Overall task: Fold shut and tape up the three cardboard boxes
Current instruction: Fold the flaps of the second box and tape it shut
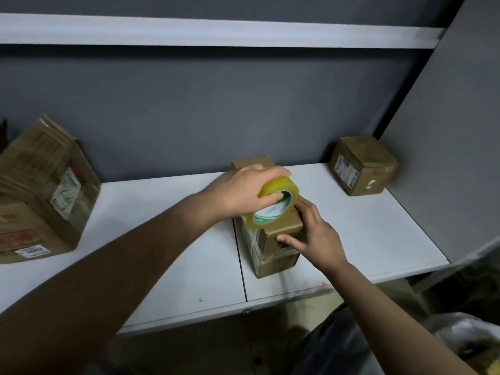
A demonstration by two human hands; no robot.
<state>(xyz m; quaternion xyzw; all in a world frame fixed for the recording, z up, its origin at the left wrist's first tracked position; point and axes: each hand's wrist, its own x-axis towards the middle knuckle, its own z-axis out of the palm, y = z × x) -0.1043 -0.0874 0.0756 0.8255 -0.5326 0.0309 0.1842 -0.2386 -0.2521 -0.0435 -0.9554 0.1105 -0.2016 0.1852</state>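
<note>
A small cardboard box point(273, 250) stands upright in the middle of the white table point(176, 266), its top flaps folded down. My left hand point(243, 190) grips a yellowish roll of clear tape point(278, 204) on the box's top, fingers reaching into the core. My right hand point(313, 234) holds the box's near right top corner, thumb on the front face and fingers on the top next to the roll. A large taped box point(43, 190) sits at the far left. A small closed box point(362, 166) sits in the back right corner.
A grey wall runs behind the table, with a white shelf point(216, 31) above. A grey side panel point(446, 131) closes the right end. Dark clutter and a plastic bag point(465, 339) lie below the table's front right edge.
</note>
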